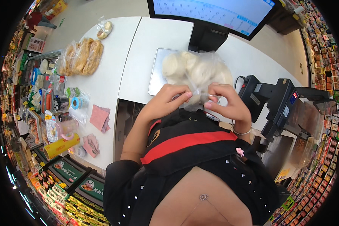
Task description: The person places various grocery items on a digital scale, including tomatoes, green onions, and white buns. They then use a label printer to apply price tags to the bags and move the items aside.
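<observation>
A clear plastic bag of pale round buns (pixel 200 69) rests on the metal weighing plate (pixel 156 80), right before me. Its gathered neck, which looks twisted or knotted, points towards my body. My left hand (pixel 172 97) pinches one side of this neck between thumb and forefinger. On the other side, my right hand (pixel 227 100) grips a stretched strip of the plastic, thumb against curled fingers. The bag's upper part is slightly blurred, and the fingers hide some of the neck.
Behind the plate stands a touchscreen monitor (pixel 214 14) showing a keyboard. A black label printer or scale unit (pixel 282 104) is at right. On the left counter lie bagged fried dough sticks (pixel 83 58), a small bag of buns (pixel 104 29), pink cloths (pixel 99 117) and a yellow roll (pixel 61 145).
</observation>
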`<state>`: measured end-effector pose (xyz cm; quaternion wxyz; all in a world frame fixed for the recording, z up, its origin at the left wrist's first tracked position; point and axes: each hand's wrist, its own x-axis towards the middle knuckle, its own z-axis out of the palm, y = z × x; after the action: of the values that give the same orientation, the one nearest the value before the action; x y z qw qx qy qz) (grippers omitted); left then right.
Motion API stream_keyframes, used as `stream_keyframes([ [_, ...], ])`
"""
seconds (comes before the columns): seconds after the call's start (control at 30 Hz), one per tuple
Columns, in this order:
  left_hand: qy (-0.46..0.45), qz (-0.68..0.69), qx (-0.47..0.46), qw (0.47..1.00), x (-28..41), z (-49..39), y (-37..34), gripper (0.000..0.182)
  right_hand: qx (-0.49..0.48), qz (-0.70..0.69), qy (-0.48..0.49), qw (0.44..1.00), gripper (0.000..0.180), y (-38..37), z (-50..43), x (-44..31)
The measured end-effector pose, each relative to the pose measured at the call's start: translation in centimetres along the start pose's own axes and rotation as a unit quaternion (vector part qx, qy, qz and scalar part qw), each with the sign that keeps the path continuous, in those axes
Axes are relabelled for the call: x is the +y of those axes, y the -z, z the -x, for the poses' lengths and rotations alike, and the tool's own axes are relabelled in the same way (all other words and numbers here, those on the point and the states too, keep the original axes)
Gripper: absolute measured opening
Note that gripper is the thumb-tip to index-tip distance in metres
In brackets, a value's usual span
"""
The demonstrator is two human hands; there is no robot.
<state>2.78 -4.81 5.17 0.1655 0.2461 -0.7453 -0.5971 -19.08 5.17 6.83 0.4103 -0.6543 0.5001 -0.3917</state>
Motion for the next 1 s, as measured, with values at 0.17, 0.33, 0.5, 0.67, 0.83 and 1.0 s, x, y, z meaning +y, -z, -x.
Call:
stream_keyframes([
  [0.17, 0.004, -0.014, -0.032, 0.999, 0.5, -1.8, 0.0, 0.034, 0.084, -0.035, -0.004, 0.996, 0.043, 1.7, -0.2, 0.6],
  [0.33, 0.03, -0.038, -0.057, 0.997, -3.8, -2.2, -2.0, 0.031, 0.162, 0.01, -0.105, 0.981, 0.049, 1.0, -1.5, 4.1],
  [0.5, -0.109, -0.197, 0.047, 0.973, -4.8, -1.5, -3.4, 0.027, 0.22, 0.078, -0.088, 0.968, 0.054, 0.4, -5.6, 5.1],
  [0.67, -0.15, -0.228, 0.065, 0.96, -4.2, -1.2, -3.9, 0.024, 0.246, 0.09, -0.075, 0.962, 0.051, -0.5, -8.1, 6.9],
  [0.83, -0.152, -0.166, 0.147, 0.963, -4.0, -0.9, -3.4, 0.015, 0.214, 0.051, -0.064, 0.973, 0.047, 1.3, -5.8, 6.2],
  [1.0, 0.007, 0.203, 0.197, 0.959, -4.1, -2.6, -2.9, 0.012, 0.185, -0.001, -0.062, 0.981, 0.04, 0.1, -2.4, 4.5],
])
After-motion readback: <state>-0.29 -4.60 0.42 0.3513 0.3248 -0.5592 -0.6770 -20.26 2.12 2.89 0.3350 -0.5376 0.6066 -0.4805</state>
